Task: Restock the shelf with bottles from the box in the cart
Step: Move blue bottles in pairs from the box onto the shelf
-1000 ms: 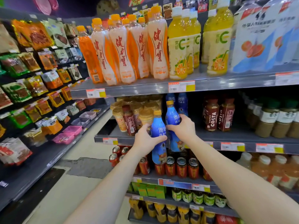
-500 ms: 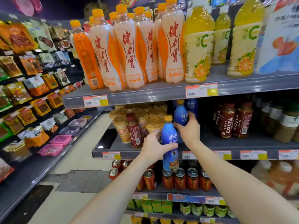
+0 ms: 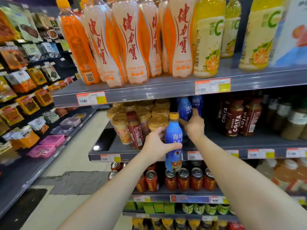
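My left hand [image 3: 155,145] grips a blue bottle with a yellow cap [image 3: 173,143], upright in front of the middle shelf [image 3: 232,143], its base below the shelf's front edge. My right hand [image 3: 193,126] reaches over that shelf and holds a second blue bottle [image 3: 184,108] standing further in. A third blue bottle [image 3: 197,103] stands behind it. The cart and the box are out of view.
Capped coffee cups [image 3: 157,123] and a brown bottle [image 3: 135,130] stand left of the blue bottles, brown Costa bottles [image 3: 235,118] to the right. Tall orange bottles [image 3: 129,42] fill the shelf above, cans [image 3: 183,179] the shelf below. Snack racks [image 3: 25,80] line the aisle's left side.
My right hand has pushed its blue bottle deeper onto the middle shelf. My left hand has come a little closer to the shelf with its bottle. The camera has moved nearer.
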`<state>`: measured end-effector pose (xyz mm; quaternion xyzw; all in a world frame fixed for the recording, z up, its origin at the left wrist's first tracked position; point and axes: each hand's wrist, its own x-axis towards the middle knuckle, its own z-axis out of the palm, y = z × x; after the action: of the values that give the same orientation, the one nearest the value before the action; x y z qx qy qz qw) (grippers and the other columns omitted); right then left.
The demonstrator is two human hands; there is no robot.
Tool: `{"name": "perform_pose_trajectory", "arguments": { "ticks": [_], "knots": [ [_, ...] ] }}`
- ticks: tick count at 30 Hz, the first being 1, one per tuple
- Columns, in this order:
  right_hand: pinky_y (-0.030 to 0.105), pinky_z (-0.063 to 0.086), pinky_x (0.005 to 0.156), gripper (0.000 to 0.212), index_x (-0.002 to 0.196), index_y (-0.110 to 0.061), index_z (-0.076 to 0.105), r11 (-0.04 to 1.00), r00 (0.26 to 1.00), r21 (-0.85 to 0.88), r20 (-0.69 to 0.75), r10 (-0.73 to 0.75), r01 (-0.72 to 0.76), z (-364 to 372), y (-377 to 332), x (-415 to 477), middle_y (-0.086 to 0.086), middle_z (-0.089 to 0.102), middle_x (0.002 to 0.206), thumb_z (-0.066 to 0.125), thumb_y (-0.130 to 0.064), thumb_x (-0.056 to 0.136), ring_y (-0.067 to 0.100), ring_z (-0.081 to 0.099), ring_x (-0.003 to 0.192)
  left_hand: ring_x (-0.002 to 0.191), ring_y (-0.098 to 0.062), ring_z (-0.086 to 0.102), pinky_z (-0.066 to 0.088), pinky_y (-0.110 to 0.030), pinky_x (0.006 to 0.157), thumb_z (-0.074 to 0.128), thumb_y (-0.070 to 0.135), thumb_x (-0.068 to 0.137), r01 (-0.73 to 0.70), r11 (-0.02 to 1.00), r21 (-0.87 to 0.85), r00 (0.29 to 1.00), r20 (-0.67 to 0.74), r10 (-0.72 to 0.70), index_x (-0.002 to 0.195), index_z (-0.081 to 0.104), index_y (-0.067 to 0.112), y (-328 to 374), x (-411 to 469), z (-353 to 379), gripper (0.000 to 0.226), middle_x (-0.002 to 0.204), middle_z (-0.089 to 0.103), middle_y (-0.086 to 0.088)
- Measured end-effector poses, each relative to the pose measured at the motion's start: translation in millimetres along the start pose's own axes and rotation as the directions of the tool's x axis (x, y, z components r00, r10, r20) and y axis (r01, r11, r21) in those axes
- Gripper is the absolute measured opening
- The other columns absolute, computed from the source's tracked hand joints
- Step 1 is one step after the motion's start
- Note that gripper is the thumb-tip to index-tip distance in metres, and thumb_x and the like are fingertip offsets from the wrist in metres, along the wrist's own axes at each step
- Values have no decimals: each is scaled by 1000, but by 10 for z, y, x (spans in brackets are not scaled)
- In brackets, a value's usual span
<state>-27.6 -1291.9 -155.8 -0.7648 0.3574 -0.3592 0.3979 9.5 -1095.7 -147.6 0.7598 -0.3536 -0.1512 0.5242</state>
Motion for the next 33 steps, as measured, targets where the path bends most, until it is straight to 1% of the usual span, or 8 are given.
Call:
{"name": "perform_pose_trajectory", "arguments": {
  "ticks": [5,11,16,19,22,25,30,33],
  "knots": [
    [36,50,83,58,124,-17,48,999,1000,-35,-4,14,-14,68,-1,121,11,66,118,80,-34,79,33,64,107,107,2,68,58,-25,91,97,26,66,-19,1000,10,999,33,19,126,63,23,31,-29,-39,69,116,74,11],
    [42,53,86,58,123,-17,45,998,1000,-69,18,13,-12,111,16,196,12,64,121,80,-35,80,34,62,111,109,-1,69,58,-35,96,98,31,63,-13,1000,16,1000,19,12,128,62,23,47,-25,-37,74,117,74,10],
    [46,52,93,69,129,-14,41,995,997,63,4,75,-75,96,88,156,13,55,129,82,-30,76,32,59,114,110,-1,69,58,-31,95,99,32,63,-9,1000,-2,1000,6,9,130,61,21,92,-35,31,78,119,74,9],
    [38,53,88,47,121,-11,52,991,997,115,-3,76,-76,6,236,52,12,65,117,73,-19,80,32,65,104,104,1,70,58,-26,90,98,24,65,-20,1000,-24,1000,-13,20,127,63,19,210,-34,162,71,114,75,8],
    [39,55,84,21,102,-11,65,930,968,318,224,115,-184,-228,379,-8,6,74,93,70,-3,83,31,71,94,97,-3,73,59,-22,82,97,19,66,-43,996,-79,996,-76,37,125,63,15,347,38,389,68,107,77,5],
    [51,57,88,23,108,-8,67,840,886,470,463,28,-272,-542,467,-47,15,75,99,60,5,90,38,71,97,93,0,73,57,-18,77,97,24,66,-45,991,-129,992,-123,29,126,57,19,510,192,605,72,105,77,7],
    [38,54,87,60,109,-12,66,866,837,474,529,-138,-157,-1017,447,10,12,73,111,39,28,74,21,69,100,96,-4,71,60,-29,85,99,30,62,-44,993,-110,981,-190,22,118,50,20,645,524,840,75,104,73,7],
    [24,56,81,51,123,-15,61,914,794,405,564,-227,-26,-1126,422,44,1,73,111,64,15,81,10,70,100,99,-7,70,59,-31,86,99,35,59,-84,996,-44,973,-218,73,114,54,24,655,676,936,73,109,73,5]
  ]
}}
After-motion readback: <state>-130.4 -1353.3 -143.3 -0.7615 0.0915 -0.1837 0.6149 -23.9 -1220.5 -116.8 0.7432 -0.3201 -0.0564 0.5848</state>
